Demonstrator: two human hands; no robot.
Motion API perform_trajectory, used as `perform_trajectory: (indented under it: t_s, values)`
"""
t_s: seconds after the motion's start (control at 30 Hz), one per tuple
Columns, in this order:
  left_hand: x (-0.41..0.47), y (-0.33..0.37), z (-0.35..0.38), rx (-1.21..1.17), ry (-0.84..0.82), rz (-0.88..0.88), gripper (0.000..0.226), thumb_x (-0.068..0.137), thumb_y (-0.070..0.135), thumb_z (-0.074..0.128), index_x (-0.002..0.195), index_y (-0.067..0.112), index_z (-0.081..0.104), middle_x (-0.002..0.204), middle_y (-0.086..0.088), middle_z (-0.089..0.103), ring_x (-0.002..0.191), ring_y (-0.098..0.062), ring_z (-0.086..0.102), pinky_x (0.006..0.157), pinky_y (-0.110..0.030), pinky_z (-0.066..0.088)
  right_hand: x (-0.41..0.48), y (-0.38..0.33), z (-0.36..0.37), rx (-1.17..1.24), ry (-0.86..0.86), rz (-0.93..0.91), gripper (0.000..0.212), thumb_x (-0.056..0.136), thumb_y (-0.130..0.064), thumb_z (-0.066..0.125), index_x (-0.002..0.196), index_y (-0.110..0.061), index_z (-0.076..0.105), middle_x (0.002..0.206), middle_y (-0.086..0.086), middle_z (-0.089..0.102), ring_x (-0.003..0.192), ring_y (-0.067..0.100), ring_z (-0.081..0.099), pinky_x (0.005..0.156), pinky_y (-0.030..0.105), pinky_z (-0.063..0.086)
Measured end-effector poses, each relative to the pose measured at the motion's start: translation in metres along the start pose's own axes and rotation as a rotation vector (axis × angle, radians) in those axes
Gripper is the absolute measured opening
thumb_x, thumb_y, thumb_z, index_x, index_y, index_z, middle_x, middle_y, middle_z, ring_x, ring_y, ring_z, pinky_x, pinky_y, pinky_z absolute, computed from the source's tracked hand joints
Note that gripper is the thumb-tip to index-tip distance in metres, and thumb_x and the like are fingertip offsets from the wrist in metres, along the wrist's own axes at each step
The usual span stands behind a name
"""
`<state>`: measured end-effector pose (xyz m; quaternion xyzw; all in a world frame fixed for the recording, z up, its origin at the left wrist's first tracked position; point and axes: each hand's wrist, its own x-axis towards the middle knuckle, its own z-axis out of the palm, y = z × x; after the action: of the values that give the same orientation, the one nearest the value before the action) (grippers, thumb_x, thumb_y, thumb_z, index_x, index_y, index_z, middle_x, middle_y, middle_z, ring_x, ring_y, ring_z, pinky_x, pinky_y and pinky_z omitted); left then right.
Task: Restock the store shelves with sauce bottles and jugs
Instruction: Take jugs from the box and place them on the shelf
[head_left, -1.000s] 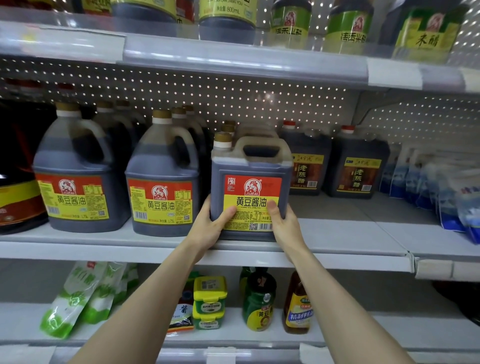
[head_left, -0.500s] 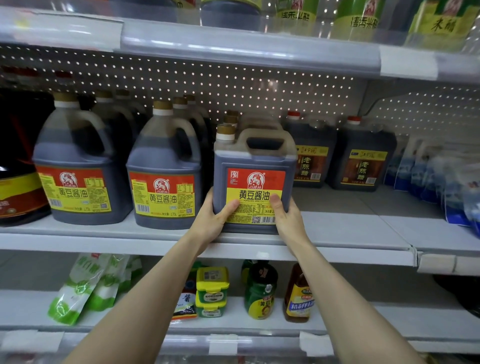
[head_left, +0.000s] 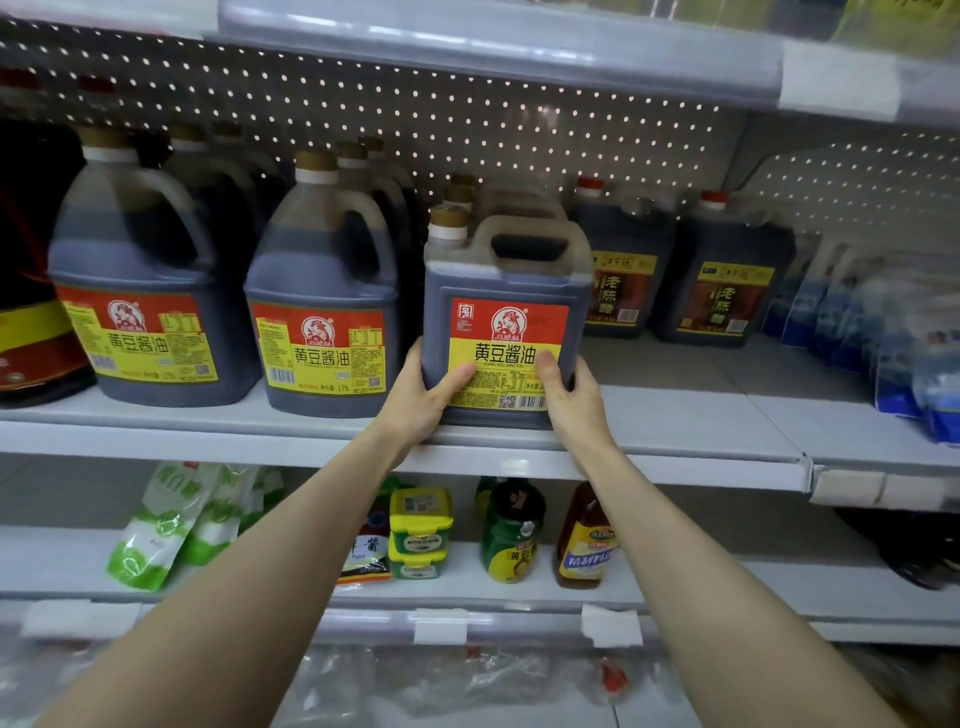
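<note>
Dark-brown sauce in translucent plastic. Thumbs (head_left: 460, 375) are pressed flat on the yellow label; the other fingers wrap round the lower side walls, mostly hidden.

Left hand (head_left: 421, 397) and right hand (head_left: 574, 408): both clasp the square jug (head_left: 506, 280) low, one on each side.

Square jug: upright, base on the front of the middle shelf (head_left: 685, 434). Like jugs stand behind it, a round-shouldered jug (head_left: 322, 312) stands just beside on the left, and vinegar jugs (head_left: 621, 270) sit further back on the right.

Risk, as judged: the base sits near the edge. Let go too soon, the jug could tip forward off the shelf; pushed unevenly, it could knock the row behind.
</note>
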<state>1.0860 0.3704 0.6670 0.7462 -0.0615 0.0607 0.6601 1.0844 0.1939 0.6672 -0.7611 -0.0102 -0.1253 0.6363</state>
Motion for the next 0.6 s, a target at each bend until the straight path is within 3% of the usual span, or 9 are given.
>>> perform_trajectory:
  t_s: [0.07,0.17,0.23,0.33,0.4,0.6]
  values:
    - [-0.006,0.002,-0.004,0.014,0.005,-0.016,0.060,0.089,0.034,0.063,0.141,0.016,0.039,0.125,0.003,0.059,0.111,-0.010,0.059,0.094,-0.025,0.047,-0.006,-0.003,-0.003,-0.006,0.013,-0.001,0.044,0.094,-0.044,0.052,0.132,-0.023,0.048,0.118,-0.008,0.060,0.111,0.011,0.058,0.094,0.027,0.048]
    - [-0.020,0.008,-0.011,0.046,0.015,-0.034,0.074,0.087,0.046,0.061,0.148,0.015,0.031,0.142,-0.002,0.049,0.129,-0.016,0.047,0.107,-0.033,0.040,-0.022,-0.011,-0.009,-0.002,0.017,-0.010,0.044,0.097,-0.037,0.051,0.136,-0.018,0.047,0.120,-0.007,0.059,0.104,0.002,0.057,0.082,0.012,0.049]
    - [-0.031,0.016,-0.014,0.060,0.041,-0.035,0.071,0.091,0.042,0.058,0.149,0.012,0.029,0.147,-0.006,0.042,0.134,-0.019,0.041,0.110,-0.031,0.035,-0.032,-0.018,-0.012,0.002,0.023,-0.011,0.043,0.097,-0.033,0.051,0.137,-0.016,0.047,0.123,-0.004,0.059,0.105,0.001,0.057,0.084,0.010,0.048]
    - [-0.048,0.029,-0.017,0.078,0.065,-0.025,0.061,0.094,0.036,0.055,0.146,0.011,0.034,0.144,-0.009,0.046,0.129,-0.018,0.045,0.098,-0.023,0.037,-0.049,-0.029,-0.015,-0.014,0.049,0.004,0.050,0.097,-0.034,0.052,0.141,-0.012,0.042,0.137,0.003,0.054,0.121,0.011,0.052,0.095,0.016,0.042]
    - [-0.059,0.038,-0.020,0.099,0.070,-0.009,0.058,0.094,0.036,0.056,0.143,0.011,0.038,0.140,-0.007,0.050,0.121,-0.014,0.049,0.092,-0.021,0.038,-0.061,-0.039,-0.016,-0.020,0.067,0.020,0.053,0.097,-0.034,0.052,0.143,-0.012,0.039,0.142,0.003,0.049,0.127,0.012,0.046,0.094,0.015,0.038]
    - [-0.097,0.041,-0.022,0.137,0.032,-0.005,0.051,0.092,0.039,0.059,0.135,0.014,0.047,0.122,-0.002,0.057,0.111,-0.014,0.053,0.089,-0.023,0.041,-0.098,-0.047,-0.020,-0.050,0.073,0.051,0.047,0.095,-0.039,0.055,0.136,-0.017,0.048,0.134,-0.001,0.054,0.114,0.009,0.050,0.097,0.026,0.042]
